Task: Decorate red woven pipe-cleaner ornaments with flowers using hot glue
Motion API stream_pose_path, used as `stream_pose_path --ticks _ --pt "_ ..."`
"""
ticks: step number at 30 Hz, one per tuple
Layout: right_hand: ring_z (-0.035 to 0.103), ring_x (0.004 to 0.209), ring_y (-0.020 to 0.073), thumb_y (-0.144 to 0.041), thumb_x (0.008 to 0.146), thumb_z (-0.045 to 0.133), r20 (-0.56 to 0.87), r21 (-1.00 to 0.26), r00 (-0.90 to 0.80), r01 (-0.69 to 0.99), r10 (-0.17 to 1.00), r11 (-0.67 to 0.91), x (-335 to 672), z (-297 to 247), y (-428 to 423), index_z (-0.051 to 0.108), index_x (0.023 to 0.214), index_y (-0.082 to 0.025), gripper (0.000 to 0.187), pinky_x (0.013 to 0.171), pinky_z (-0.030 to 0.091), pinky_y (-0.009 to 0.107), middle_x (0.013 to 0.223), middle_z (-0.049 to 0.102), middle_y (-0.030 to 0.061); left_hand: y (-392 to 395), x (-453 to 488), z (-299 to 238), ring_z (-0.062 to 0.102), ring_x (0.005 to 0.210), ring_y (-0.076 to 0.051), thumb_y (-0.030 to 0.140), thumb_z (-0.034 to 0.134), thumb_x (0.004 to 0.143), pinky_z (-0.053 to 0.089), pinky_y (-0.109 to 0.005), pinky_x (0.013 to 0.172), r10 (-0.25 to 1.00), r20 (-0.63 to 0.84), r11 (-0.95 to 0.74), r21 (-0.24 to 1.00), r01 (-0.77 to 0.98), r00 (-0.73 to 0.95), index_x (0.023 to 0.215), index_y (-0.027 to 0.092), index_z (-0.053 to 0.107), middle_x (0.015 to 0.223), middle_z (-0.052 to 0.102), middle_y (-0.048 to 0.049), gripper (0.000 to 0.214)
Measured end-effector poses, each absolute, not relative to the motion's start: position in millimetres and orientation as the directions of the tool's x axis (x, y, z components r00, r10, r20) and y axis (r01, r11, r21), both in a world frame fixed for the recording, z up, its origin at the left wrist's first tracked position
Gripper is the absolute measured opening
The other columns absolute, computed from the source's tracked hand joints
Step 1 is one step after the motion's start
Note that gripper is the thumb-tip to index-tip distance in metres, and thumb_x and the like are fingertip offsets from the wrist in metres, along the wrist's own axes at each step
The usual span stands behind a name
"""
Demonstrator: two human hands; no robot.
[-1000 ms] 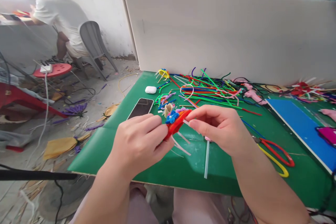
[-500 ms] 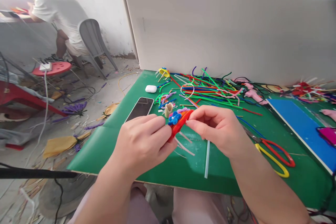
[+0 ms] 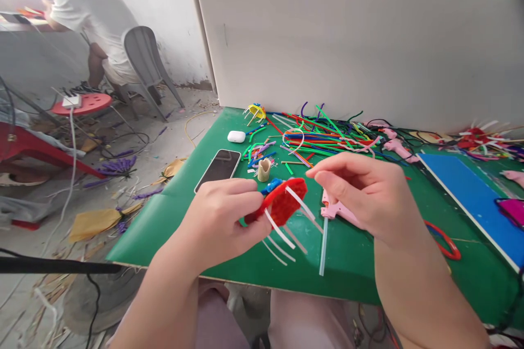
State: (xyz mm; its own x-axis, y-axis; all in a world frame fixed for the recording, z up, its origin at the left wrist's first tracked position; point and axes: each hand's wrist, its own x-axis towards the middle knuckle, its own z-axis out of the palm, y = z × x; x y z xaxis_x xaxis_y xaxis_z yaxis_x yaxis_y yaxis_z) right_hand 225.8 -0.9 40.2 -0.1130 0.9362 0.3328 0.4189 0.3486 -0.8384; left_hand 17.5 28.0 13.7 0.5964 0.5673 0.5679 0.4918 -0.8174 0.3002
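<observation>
My left hand (image 3: pixel 219 218) is closed on a red pipe-cleaner piece (image 3: pixel 282 204) with a blue flower on top and several white strands hanging from its underside. It holds the piece tilted above the green table (image 3: pixel 254 262). My right hand (image 3: pixel 364 196) hovers just to the right of the piece, apart from it, fingers loosely curled and pinched with nothing visible in them. A pink glue gun (image 3: pixel 339 210) lies on the table under my right hand, next to a clear glue stick (image 3: pixel 323 245).
A phone (image 3: pixel 218 168), a white earbud case (image 3: pixel 236 136) and a small beige roll (image 3: pixel 264 169) lie at the left. A heap of coloured pipe cleaners (image 3: pixel 323 139) fills the back. Red-and-yellow scissors (image 3: pixel 444 240), a blue board (image 3: pixel 470 196). A person sits at the far left.
My right hand has let go of the red piece and drawn back to the right. My left hand has tipped the piece so its white strands show. The glue gun has come into view.
</observation>
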Motion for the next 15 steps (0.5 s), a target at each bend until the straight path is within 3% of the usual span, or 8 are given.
stream_pose_path --ticks 3,6,10,15 --pt "0.052 0.054 0.0090 -0.026 0.079 0.061 0.519 -0.637 -0.157 0.585 0.840 0.502 235.7 42.6 0.5 0.066 0.082 -0.024 0.006 0.046 0.039 0.022 0.070 0.062 -0.0007 33.1 16.2 10.8 0.031 0.048 -0.006 0.011 0.047 0.075 0.024 -0.022 0.044 0.671 0.301 -0.677 0.622 0.393 0.678 0.050 0.015 0.043 0.050 0.034 0.0044 0.026" --pt "0.059 0.072 0.0131 -0.023 0.079 0.061 0.516 -0.528 -0.335 0.600 0.788 0.601 241.5 41.4 4.1 0.066 0.088 -0.024 0.010 0.056 0.045 0.024 0.081 0.066 0.0007 40.0 17.2 4.4 0.033 0.051 -0.006 0.016 0.045 0.077 0.027 -0.021 0.046 0.692 0.058 -0.427 0.837 0.342 0.720 0.055 0.014 0.047 0.052 0.038 0.0037 0.022" --pt "0.061 0.075 0.0133 -0.023 0.080 0.061 0.440 -0.513 -0.448 0.586 0.778 0.627 240.0 36.0 8.4 0.065 0.092 -0.024 0.013 0.067 0.049 0.027 0.086 0.068 0.0004 46.3 20.1 -2.6 0.034 0.052 -0.006 0.026 0.046 0.078 0.027 -0.020 0.046 0.679 -0.076 -0.175 0.949 0.262 0.730 0.055 0.013 0.047 0.054 0.037 0.0030 0.027" --pt "0.061 0.079 0.0144 -0.020 0.081 0.059 0.443 -0.462 -0.466 0.613 0.766 0.641 230.5 29.6 11.1 0.065 0.091 -0.022 0.012 0.073 0.047 0.028 0.086 0.069 0.0006 48.1 21.4 -4.3 0.033 0.049 -0.005 0.029 0.049 0.077 0.026 -0.019 0.044 0.665 -0.108 -0.086 0.972 0.220 0.739 0.052 0.013 0.044 0.052 0.036 0.0036 0.030"
